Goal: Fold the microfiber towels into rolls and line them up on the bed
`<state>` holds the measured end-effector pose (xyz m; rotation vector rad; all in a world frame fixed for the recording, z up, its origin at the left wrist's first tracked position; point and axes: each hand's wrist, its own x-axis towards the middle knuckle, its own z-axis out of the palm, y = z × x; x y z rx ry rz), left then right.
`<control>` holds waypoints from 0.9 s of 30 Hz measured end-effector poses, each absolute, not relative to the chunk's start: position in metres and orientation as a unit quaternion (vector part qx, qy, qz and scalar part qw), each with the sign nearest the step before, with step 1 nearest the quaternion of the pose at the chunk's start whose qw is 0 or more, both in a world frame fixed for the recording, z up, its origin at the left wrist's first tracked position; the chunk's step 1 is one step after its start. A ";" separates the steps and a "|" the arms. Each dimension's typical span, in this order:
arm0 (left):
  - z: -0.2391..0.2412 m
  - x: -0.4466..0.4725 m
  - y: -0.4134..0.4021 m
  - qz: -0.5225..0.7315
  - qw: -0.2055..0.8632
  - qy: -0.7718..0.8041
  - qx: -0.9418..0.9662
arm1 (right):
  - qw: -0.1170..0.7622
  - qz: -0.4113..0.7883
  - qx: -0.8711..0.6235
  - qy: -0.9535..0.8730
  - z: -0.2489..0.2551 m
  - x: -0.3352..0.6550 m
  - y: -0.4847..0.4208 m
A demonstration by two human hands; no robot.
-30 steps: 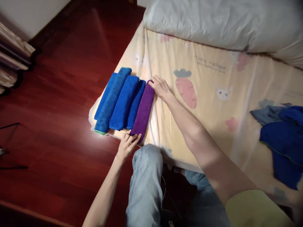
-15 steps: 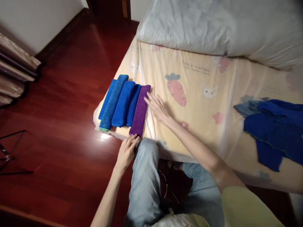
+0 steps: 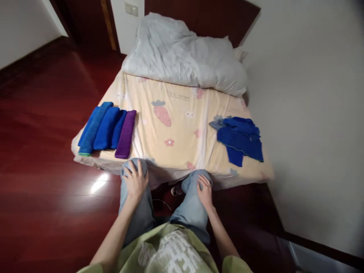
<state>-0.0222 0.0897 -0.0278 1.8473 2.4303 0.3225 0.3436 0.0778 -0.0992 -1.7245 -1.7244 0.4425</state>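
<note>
My left hand (image 3: 135,180) lies flat on my left knee, fingers spread, holding nothing. On my right knee rests my right hand (image 3: 204,190), also flat and empty. A rolled purple towel (image 3: 126,133) lies on the near left corner of the yellow printed mattress (image 3: 173,136), beside several rolled blue towels (image 3: 102,127). A loose heap of blue cloths (image 3: 240,138) sits on the mattress's right side.
A crumpled white duvet (image 3: 184,57) covers the far end of the mattress. Dark red wooden floor (image 3: 42,159) spreads to the left. A white wall (image 3: 313,113) runs close along the right. A doorway (image 3: 91,22) stands at the far left.
Both hands have left the purple towel and drawn back onto my knees. The view has pulled back and up, so the whole mattress shows.
</note>
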 end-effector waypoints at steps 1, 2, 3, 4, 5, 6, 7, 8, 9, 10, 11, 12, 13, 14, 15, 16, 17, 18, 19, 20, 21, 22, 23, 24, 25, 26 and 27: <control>-0.027 -0.021 0.096 0.097 0.035 0.791 0.604 | 0.337 0.183 -0.658 -0.648 -0.098 0.344 0.073; -0.026 -0.020 0.100 0.089 0.037 0.791 0.604 | 0.345 0.191 -0.659 -0.641 -0.096 0.342 0.071; -0.024 -0.020 0.104 0.083 0.040 0.792 0.603 | 0.352 0.193 -0.661 -0.634 -0.095 0.340 0.071; -0.023 -0.021 0.106 0.077 0.043 0.794 0.601 | 0.358 0.190 -0.665 -0.627 -0.094 0.339 0.073; -0.022 -0.023 0.107 0.074 0.045 0.797 0.598 | 0.365 0.189 -0.671 -0.618 -0.093 0.338 0.077; -0.021 -0.025 0.108 0.071 0.045 0.799 0.596 | 0.373 0.191 -0.676 -0.606 -0.093 0.338 0.083; -0.020 -0.027 0.108 0.071 0.042 0.800 0.594 | 0.383 0.198 -0.680 -0.592 -0.093 0.341 0.089; -0.020 -0.029 0.108 0.073 0.037 0.801 0.594 | 0.397 0.213 -0.682 -0.576 -0.094 0.345 0.097; -0.020 -0.031 0.108 0.076 0.031 0.800 0.595 | 0.414 0.234 -0.681 -0.556 -0.093 0.350 0.107; -0.020 -0.032 0.108 0.080 0.025 0.798 0.597 | 0.434 0.258 -0.681 -0.531 -0.092 0.357 0.119; -0.020 -0.033 0.108 0.083 0.021 0.796 0.599 | 0.456 0.283 -0.682 -0.497 -0.090 0.365 0.132; -0.021 -0.033 0.110 0.086 0.018 0.796 0.599 | 0.479 0.306 -0.685 -0.456 -0.086 0.373 0.146; -0.021 -0.033 0.111 0.088 0.017 0.796 0.598 | 0.501 0.323 -0.689 -0.413 -0.081 0.381 0.161; -0.021 -0.032 0.113 0.087 0.018 0.798 0.595 | 0.520 0.334 -0.692 -0.374 -0.074 0.388 0.177; -0.020 -0.032 0.115 0.085 0.019 0.801 0.592 | 0.538 0.341 -0.688 -0.348 -0.066 0.395 0.193; -0.020 -0.031 0.117 0.082 0.019 0.804 0.588 | 0.554 0.347 -0.678 -0.335 -0.058 0.401 0.208; -0.020 -0.030 0.119 0.079 0.020 0.807 0.585 | 0.569 0.354 -0.663 -0.334 -0.050 0.407 0.223; -0.019 -0.029 0.120 0.076 0.020 0.809 0.583 | 0.579 0.360 -0.647 -0.342 -0.042 0.411 0.237; -0.019 -0.029 0.121 0.075 0.020 0.810 0.582 | 0.587 0.366 -0.633 -0.348 -0.037 0.416 0.250; -0.019 -0.030 0.122 0.073 0.020 0.810 0.581 | 0.593 0.374 -0.625 -0.345 -0.033 0.419 0.263; -0.020 -0.030 0.123 0.073 0.020 0.811 0.580 | 0.597 0.382 -0.624 -0.330 -0.031 0.423 0.274; -0.021 -0.030 0.124 0.073 0.020 0.812 0.579 | 0.599 0.390 -0.628 -0.308 -0.031 0.425 0.285; -0.022 -0.031 0.125 0.073 0.019 0.814 0.576 | 0.600 0.399 -0.631 -0.287 -0.033 0.428 0.295; -0.023 -0.032 0.125 0.074 0.018 0.816 0.574 | 0.599 0.409 -0.632 -0.273 -0.037 0.431 0.304; -0.025 -0.032 0.126 0.074 0.017 0.817 0.571 | 0.597 0.419 -0.629 -0.270 -0.042 0.433 0.312; -0.026 -0.033 0.127 0.074 0.018 0.818 0.571 | 0.595 0.425 -0.621 -0.283 -0.048 0.436 0.320; -0.027 -0.033 0.128 0.074 0.018 0.818 0.571 | 0.592 0.425 -0.612 -0.307 -0.053 0.439 0.327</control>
